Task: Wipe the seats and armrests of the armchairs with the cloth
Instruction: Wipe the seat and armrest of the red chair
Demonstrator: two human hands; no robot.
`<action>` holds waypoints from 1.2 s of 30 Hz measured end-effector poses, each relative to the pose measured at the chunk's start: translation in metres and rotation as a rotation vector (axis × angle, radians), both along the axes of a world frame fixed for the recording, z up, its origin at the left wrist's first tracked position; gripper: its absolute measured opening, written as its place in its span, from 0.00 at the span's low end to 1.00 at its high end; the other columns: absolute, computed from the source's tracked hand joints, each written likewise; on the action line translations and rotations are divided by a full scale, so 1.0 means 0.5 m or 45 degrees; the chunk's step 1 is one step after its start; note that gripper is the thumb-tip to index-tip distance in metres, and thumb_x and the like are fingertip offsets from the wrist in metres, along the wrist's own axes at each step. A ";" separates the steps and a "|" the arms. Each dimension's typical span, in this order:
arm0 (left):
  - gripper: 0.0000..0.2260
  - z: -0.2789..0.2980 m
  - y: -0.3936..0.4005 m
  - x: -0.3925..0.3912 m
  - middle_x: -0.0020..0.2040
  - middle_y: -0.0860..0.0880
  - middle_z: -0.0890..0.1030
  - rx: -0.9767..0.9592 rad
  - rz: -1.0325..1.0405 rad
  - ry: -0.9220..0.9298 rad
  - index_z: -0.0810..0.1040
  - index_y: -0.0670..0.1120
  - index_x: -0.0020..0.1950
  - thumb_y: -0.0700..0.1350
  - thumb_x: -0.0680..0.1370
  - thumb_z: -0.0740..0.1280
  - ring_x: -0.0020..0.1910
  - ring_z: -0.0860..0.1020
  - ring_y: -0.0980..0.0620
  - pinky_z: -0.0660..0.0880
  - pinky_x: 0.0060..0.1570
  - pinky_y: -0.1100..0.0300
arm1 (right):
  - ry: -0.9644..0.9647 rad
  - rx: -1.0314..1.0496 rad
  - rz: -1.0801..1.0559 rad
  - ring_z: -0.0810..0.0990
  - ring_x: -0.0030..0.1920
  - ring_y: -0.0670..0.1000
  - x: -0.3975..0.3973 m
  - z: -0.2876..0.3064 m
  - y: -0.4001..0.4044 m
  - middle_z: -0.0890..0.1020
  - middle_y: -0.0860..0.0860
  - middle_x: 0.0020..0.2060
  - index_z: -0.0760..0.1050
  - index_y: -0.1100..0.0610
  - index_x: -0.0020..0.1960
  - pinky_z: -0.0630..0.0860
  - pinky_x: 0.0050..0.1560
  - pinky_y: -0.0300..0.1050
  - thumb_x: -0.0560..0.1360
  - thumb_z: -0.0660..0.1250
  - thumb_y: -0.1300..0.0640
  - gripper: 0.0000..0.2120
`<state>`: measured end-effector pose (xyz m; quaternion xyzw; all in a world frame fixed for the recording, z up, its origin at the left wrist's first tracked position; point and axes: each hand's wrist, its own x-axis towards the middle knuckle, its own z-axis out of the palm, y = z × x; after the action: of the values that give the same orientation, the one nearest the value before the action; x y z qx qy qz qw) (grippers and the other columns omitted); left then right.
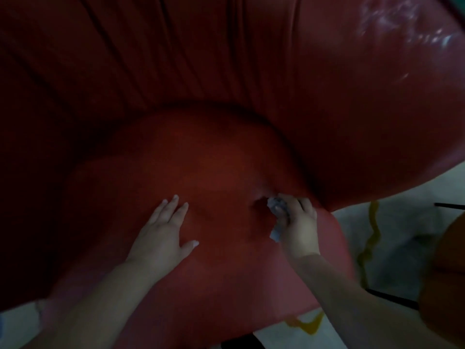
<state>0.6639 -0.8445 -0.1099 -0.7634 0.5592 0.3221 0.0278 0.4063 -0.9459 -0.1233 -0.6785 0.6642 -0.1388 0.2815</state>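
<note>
Red upholstery of the armchair seat (201, 172) is being wiped at its right rear crease, where seat meets armrest (364, 147). Firm pressure should be kept and the cloth (275, 217) drawn along the crease in overlapping strokes. The cloth is bunched and gripped by the curled right hand (297, 222). The left hand (163, 233) is laid flat, fingers spread, bracing on the seat.

A pale floor (392, 238) showed at my right, with a wavy yellow strip (370, 238) lying on it.
</note>
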 end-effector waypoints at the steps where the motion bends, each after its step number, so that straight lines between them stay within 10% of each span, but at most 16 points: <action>1: 0.40 0.014 0.005 0.004 0.80 0.53 0.45 0.020 0.007 -0.015 0.49 0.52 0.79 0.63 0.75 0.66 0.78 0.43 0.53 0.48 0.75 0.58 | -0.041 -0.010 0.026 0.75 0.53 0.60 0.009 0.018 0.007 0.77 0.58 0.54 0.79 0.56 0.60 0.71 0.59 0.52 0.75 0.68 0.62 0.14; 15: 0.33 0.344 0.128 0.083 0.79 0.51 0.56 0.041 -0.143 -0.274 0.51 0.50 0.79 0.59 0.79 0.59 0.78 0.51 0.49 0.50 0.76 0.52 | -0.307 0.104 0.108 0.73 0.57 0.50 0.145 0.371 0.046 0.72 0.46 0.52 0.76 0.53 0.62 0.68 0.61 0.41 0.78 0.65 0.56 0.13; 36: 0.31 0.539 0.349 0.487 0.79 0.52 0.56 -0.426 -0.635 -0.234 0.57 0.50 0.78 0.57 0.79 0.61 0.78 0.47 0.51 0.39 0.74 0.54 | -0.439 0.026 -0.303 0.74 0.46 0.34 0.561 0.519 0.381 0.72 0.43 0.50 0.76 0.49 0.60 0.66 0.40 0.20 0.78 0.65 0.55 0.11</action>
<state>0.9075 -0.6698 0.1596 -0.6226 0.7696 0.1383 0.0304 0.6870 -0.7551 0.1362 -0.5587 0.6829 -0.2783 0.3796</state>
